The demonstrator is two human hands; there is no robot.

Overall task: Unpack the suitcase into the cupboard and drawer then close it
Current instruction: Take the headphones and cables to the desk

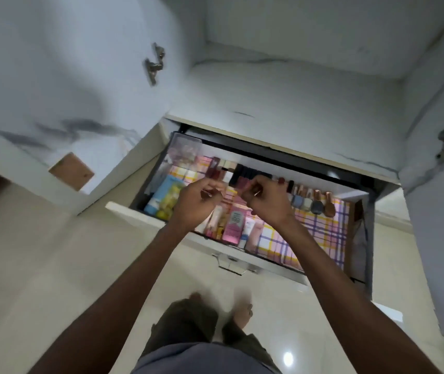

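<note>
The drawer (pixel 145 214) stands pulled out under the cupboard shelf (pixel 296 103). It is lined with pink checked paper (pixel 320 233) and holds cosmetics: a row of nail polish bottles (pixel 312 202) along the back, tubes and a pink box (pixel 233 225) at the front, a blue and yellow pack (pixel 164 198) at the left. My left hand (pixel 196 203) and my right hand (pixel 268 201) hover over the middle of the drawer. Each is pinched on a small thin item that is too blurred to name. The suitcase is out of view.
Two white marble-patterned cupboard doors hang open, one at the left (pixel 53 90) and one at the right (pixel 442 211), with metal hinges. The drawer handle (pixel 233 264) faces me. My feet (pixel 242 314) stand on the glossy cream floor just below the drawer.
</note>
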